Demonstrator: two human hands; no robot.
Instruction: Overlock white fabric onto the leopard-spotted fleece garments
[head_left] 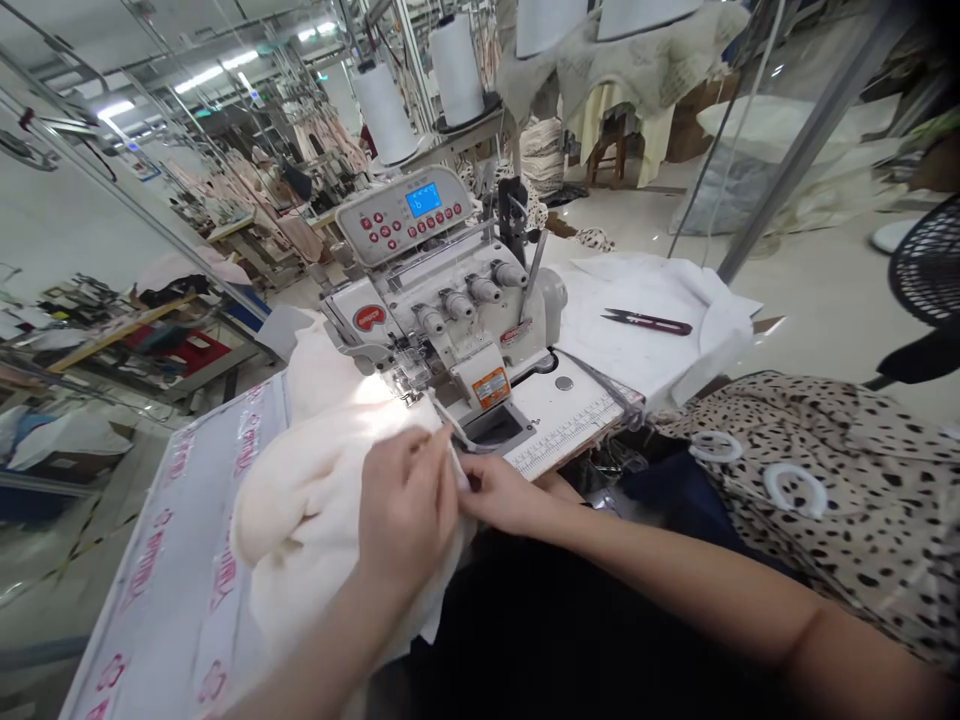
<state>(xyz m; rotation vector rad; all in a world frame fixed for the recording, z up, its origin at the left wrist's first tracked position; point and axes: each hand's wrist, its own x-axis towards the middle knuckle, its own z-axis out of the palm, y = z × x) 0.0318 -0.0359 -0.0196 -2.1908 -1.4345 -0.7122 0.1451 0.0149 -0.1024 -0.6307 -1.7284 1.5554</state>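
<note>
A cream, soft fabric piece [315, 500] lies bunched on the table in front of an overlock sewing machine [450, 310]. My left hand [409, 495] is closed on the fabric's right edge, fingers pinched together just in front of the lit needle area. Close beside it on the right, my right hand [502, 492] pinches the same edge lower down, near the machine bed's front corner. Part of the fabric runs up to the presser foot [411, 380]. What lies under the foot is too small to make out.
Thread snips [649, 321] lie on white cloth [585, 290] right of the machine. Spotted fabric [847, 460] with white rings hangs at the right, below a black fan [930, 265]. Thread cones [384, 112] stand behind. Printed plastic film [187, 560] covers the table at left.
</note>
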